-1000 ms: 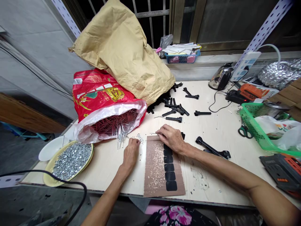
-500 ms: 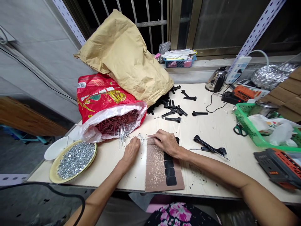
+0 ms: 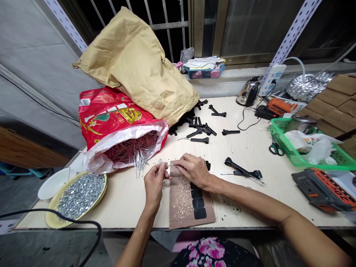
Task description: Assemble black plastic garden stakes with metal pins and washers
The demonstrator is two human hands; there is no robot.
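Note:
My right hand (image 3: 194,171) pinches a thin metal rod (image 3: 171,165) that points left, above the top of a brown board (image 3: 182,218). My left hand (image 3: 155,182) is closed in a pinch at the rod's left tip; whatever small piece its fingertips hold is too small to make out. Black rounded pads (image 3: 199,213) run down the board's right side, and pale specks cover its left. A few tiny metal pieces (image 3: 160,161) lie just beyond my left fingers. To the left stands a yellow bowl (image 3: 103,191) full of small metal washers (image 3: 80,194).
A red bag (image 3: 108,107) spills metal rods (image 3: 139,161) toward me, below a large paper sack (image 3: 144,63). Black handle-like parts (image 3: 244,168) lie right and behind. Scissors (image 3: 276,149), a green basket (image 3: 302,161) and a battery pack (image 3: 325,189) occupy the right.
My left hand has lifted from the table near the tiny metal pieces and moved to the rod's tip. My right hand still holds the rod. The view has shifted slightly.

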